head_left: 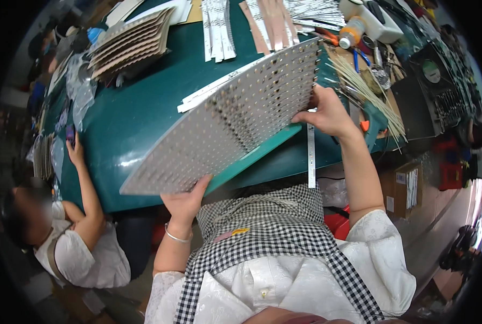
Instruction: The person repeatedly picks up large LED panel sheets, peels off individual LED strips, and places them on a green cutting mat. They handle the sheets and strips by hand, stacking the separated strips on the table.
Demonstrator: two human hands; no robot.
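Note:
A large thin grey board (pixel 235 108) dotted with rows of small holes and shiny studs is raised at a slant over the table. My left hand (pixel 186 201) grips its near left edge, thumb on the face and fingers hidden under it. At its right end, my right hand (pixel 330 110) is closed round the edge, thumb toward the near side. Under the near edge runs a flat green piece (pixel 251 156); I cannot tell whether it touches the board. White strips (pixel 197 100) stick out behind the board, and another narrow white strip (pixel 311 156) hangs over the table's front edge.
On the green table (pixel 127 119) lie a stack of corrugated-edged boards (pixel 130 46), bundles of printed strips (pixel 217 27), an orange-capped bottle (pixel 352 32), thin sticks (pixel 367 94) and a teal glue gun (pixel 377 124). At left sits a co-worker holding a phone (pixel 70 132). A cardboard box (pixel 408 189) stands at right.

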